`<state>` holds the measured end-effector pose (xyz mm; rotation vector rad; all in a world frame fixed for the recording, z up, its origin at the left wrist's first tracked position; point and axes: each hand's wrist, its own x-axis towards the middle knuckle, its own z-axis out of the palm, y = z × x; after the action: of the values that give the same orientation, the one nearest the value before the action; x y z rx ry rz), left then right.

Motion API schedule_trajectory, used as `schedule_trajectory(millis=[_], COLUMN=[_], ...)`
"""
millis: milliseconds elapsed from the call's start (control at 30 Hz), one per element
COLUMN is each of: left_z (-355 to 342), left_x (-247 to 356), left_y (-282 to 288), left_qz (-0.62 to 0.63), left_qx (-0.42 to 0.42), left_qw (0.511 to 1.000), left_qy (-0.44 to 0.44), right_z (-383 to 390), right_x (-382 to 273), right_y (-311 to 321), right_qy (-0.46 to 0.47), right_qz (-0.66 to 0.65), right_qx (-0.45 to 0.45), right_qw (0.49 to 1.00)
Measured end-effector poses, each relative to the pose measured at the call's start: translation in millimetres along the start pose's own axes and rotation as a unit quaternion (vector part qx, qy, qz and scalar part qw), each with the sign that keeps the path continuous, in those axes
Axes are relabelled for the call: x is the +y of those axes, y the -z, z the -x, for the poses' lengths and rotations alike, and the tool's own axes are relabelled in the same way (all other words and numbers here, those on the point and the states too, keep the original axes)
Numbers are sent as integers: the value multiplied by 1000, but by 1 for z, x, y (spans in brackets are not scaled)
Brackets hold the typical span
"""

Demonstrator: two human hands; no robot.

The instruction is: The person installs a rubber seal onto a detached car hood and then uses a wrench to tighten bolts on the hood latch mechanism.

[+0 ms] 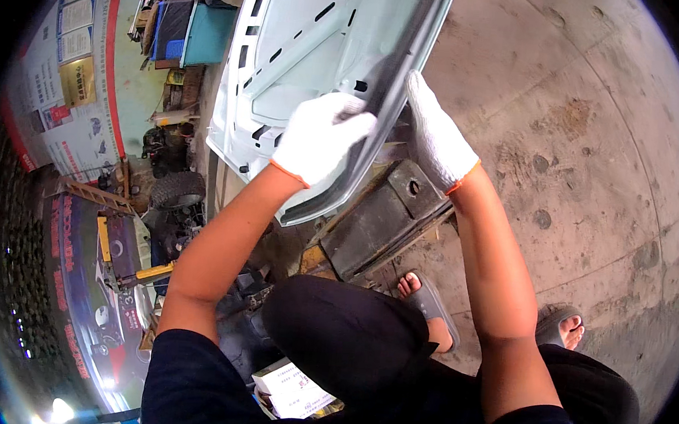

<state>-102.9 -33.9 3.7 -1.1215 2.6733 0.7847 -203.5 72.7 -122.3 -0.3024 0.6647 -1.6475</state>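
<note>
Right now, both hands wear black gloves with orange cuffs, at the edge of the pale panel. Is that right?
No: the head view shows white gloves, not black. Left hand and right hand are at the edge of the pale panel, with orange cuffs.

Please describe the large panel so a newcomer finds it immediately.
From the concrete floor, look left to the picture's top centre. There is the panel, with the white-gloved left hand and right hand at its edge. Unlike the dark slab below, it is pale and slotted.

Slanting pale panel (306, 68), dark-edged
</note>
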Motion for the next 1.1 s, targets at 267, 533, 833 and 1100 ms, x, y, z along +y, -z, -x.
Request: schedule_trajectory(millis=[267, 533, 833, 1100], left_z=[5, 14, 31, -21], left_x=[-4, 3, 4, 4], left_y=[-10, -44, -50, 8], left_qz=[139, -14, -61, 223], left_qx=[66, 204, 201, -82], left_qw=[987, 979, 976, 960], left_qy=[56, -26, -64, 151], right_z=[7, 31, 28, 37], right_x=[-6, -27, -16, -32], right_y=[3, -11, -8, -11], right_qy=[2, 30, 63, 6], right_qz=[-20, 19, 23, -20], right_qx=[-5, 33, 30, -7], right_qw=[1000, 999, 997, 1000])
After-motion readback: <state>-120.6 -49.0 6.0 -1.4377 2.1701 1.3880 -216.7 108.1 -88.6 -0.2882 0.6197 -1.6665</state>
